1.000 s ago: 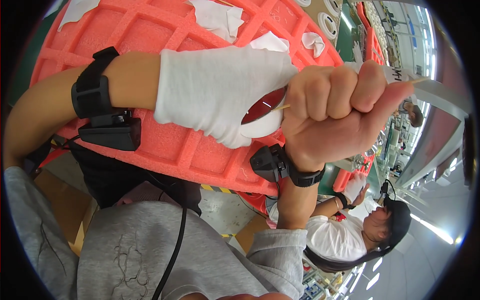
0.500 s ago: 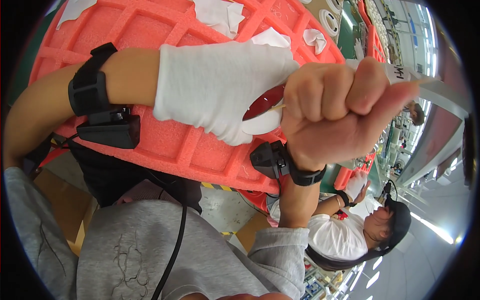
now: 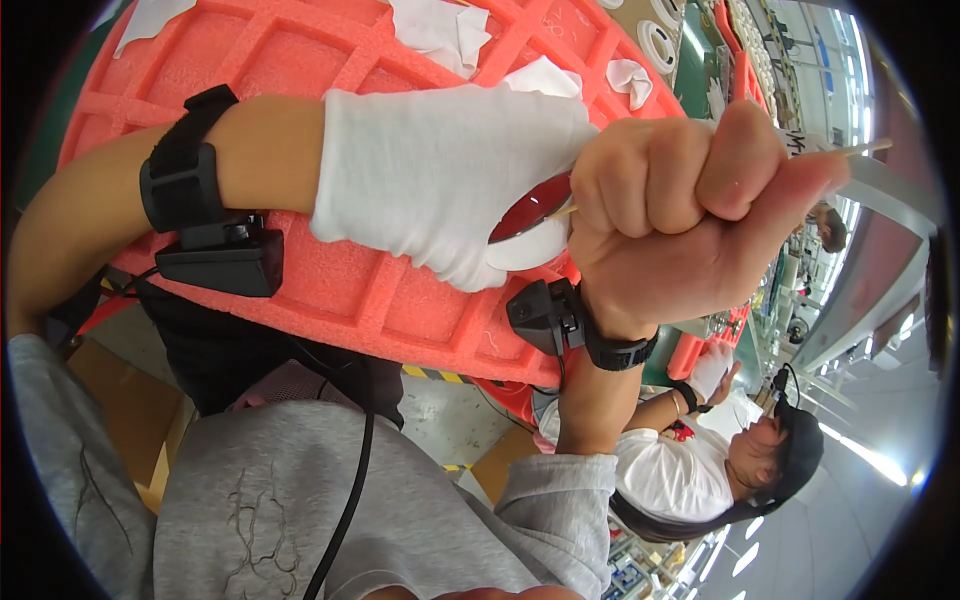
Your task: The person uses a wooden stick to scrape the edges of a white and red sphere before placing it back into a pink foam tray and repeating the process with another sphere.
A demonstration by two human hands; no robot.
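My left hand [image 3: 450, 175], in a white glove, is closed round a piece with a glossy dark-red curved face [image 3: 530, 208] and a smooth white part [image 3: 532, 248] below it. Its fingertips are hidden behind my other hand. Bare and folded into a fist, my right hand [image 3: 680, 205] grips a thin wooden stick [image 3: 872, 147]. One end juts out past the thumb; the other comes out on the little-finger side, at the edge of the dark-red face. Whether that tip touches the face I cannot tell.
Beneath my hands lies a red foam tray [image 3: 425, 305] with square compartments. White cloths [image 3: 440, 32] rest on its far part. White ring-shaped parts [image 3: 657, 45] lie beyond it. At the right a person in a white shirt [image 3: 675, 470] works beside another red tray [image 3: 685, 355].
My right fist has shifted slightly right, and more of the stick shows past the thumb. The left hand and its piece have barely moved.
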